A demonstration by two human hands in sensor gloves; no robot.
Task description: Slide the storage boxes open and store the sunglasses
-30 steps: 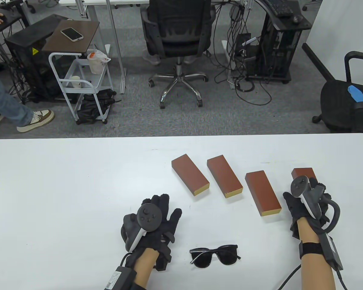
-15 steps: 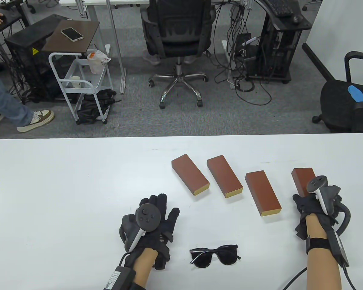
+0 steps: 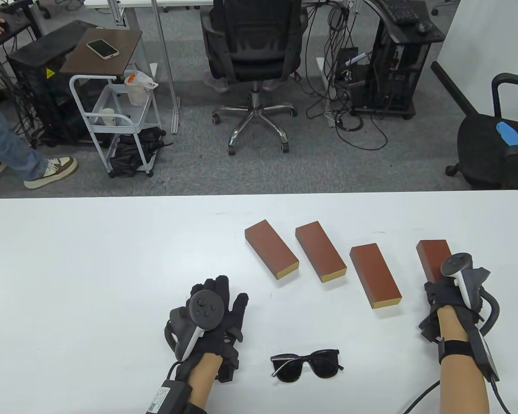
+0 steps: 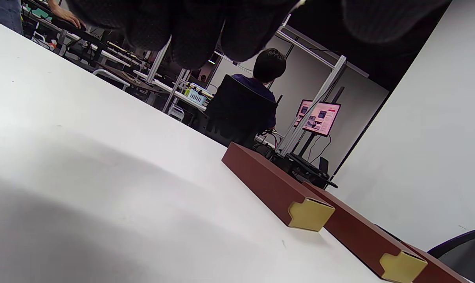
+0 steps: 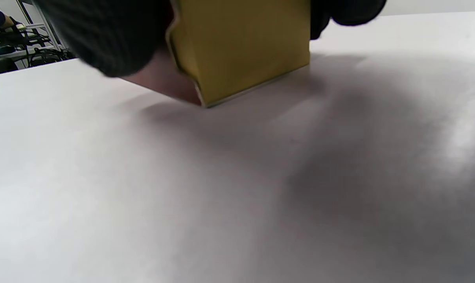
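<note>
Fingers (image 5: pixel 104 35) of right hand (image 3: pixel 451 293) grip the rightmost box (image 3: pixel 431 254); left hand (image 3: pixel 211 310) lies flat.

The right hand (image 3: pixel 446 297) slides back toward the person along the rightmost box (image 3: pixel 433 254), so more of its brown top shows. The left hand (image 3: pixel 211 321) also pulls back a little and left.

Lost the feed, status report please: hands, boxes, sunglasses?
Right hand grips the rightmost box. Left hand flat on the table, holding nothing. Sunglasses unfolded between the hands, untouched. Nothing in the way.
</note>
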